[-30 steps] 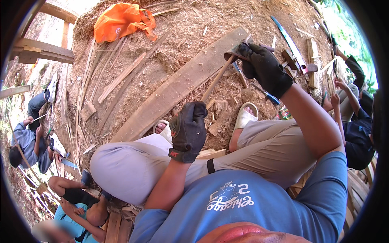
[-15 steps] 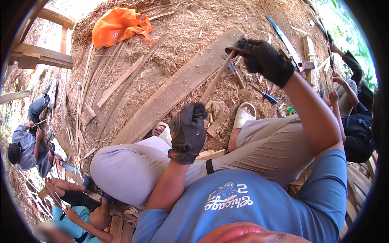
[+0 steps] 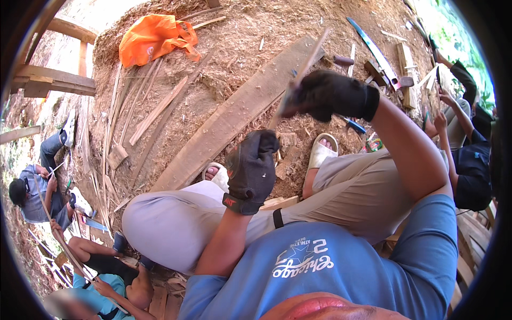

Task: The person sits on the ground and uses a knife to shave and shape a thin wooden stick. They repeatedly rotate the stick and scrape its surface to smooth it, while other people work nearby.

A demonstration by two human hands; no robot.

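A thin wooden stick [image 3: 311, 53] slants up and away from my lap, above a broad plank. Its lower end is in my left hand [image 3: 250, 172], gloved in black and closed in a fist. My right hand [image 3: 332, 96], also in a black glove, is closed around the stick's middle, just beyond the left fist. Between its fingers and the stick is a small brown flat piece [image 3: 288, 109], blurred, whose kind I cannot make out.
The wide plank [image 3: 224, 125] lies beyond my feet on shavings. A long blue saw blade [image 3: 370, 48], a hammer [image 3: 376, 73] and a blue-handled tool [image 3: 354, 126] lie to the right. An orange bag [image 3: 157, 40] sits far left. Other people sit on both sides.
My right hand has slid down the stick toward my left fist, baring the stick's far end. My left hand has barely moved. At lower left, a person's long strip has swung up.
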